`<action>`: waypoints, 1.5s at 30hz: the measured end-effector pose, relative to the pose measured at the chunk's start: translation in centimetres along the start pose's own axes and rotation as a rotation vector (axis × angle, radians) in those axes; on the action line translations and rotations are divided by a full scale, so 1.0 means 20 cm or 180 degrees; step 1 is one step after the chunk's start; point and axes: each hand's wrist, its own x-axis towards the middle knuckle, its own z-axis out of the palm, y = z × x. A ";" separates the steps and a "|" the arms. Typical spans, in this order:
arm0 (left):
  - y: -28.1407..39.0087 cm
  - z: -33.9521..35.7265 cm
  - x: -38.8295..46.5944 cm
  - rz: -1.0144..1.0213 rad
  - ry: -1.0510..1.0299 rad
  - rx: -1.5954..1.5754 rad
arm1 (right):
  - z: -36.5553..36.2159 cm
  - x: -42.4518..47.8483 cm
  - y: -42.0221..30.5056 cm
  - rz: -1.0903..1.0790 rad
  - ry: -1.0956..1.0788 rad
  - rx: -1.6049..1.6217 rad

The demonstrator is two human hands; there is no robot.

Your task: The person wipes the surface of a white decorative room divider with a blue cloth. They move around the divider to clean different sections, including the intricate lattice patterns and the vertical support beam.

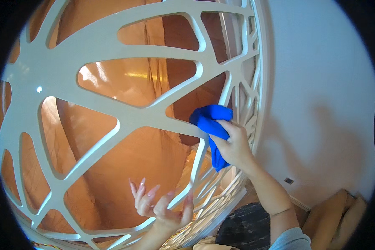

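Note:
A white lattice panel (137, 117) with large irregular cutouts spreads across the left and middle of the view. My right hand (237, 145) grips a bunched blue cloth (212, 120), which lies against a strut near the panel's right side. One end of the cloth hangs down below the fingers. Lower down, my left hand (167, 206) is held palm up with its fingers spread and nothing in it. It is in front of the panel's lower struts; whether it touches them I cannot tell.
Behind the cutouts hangs orange-brown fabric (122, 187) with folds. A pale wall (318, 62) borders the panel on the right, with a small outlet (289, 180) low down. A black marble-patterned surface (243, 223) and cardboard (326, 215) are at the lower right.

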 end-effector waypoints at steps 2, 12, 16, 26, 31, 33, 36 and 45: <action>0.01 0.01 -0.02 0.0143 0.0043 -0.0099 | -0.10 0.00 -0.07 0.0324 -0.0167 0.0747; 0.11 0.01 -0.03 -0.0276 0.0234 -0.0161 | -0.01 0.01 0.04 -0.0024 0.0130 0.0078; 0.07 -0.07 -0.04 -0.0385 -0.0037 -0.0104 | -0.16 0.04 -0.14 0.1937 -0.0139 0.3070; 0.10 -0.17 -0.03 -0.0281 0.0385 0.0022 | 0.07 0.05 -0.48 -0.0021 -0.0549 0.2775; 0.06 -0.24 -0.14 -0.0399 0.0260 0.0184 | -0.14 -0.03 -0.24 -0.0730 -0.0565 0.0278; 0.04 -0.20 -0.18 -0.0454 0.0109 0.0101 | -0.13 -0.03 -0.14 -0.0991 -0.0211 -0.0182; 0.07 -0.12 -0.18 -0.0819 -0.0050 -0.0147 | -0.08 -0.08 -0.01 -0.0111 -0.0418 -0.0311; 0.08 -0.06 -0.27 -0.1446 -0.0571 -0.0442 | 0.20 -0.48 0.13 0.1252 0.0886 0.2450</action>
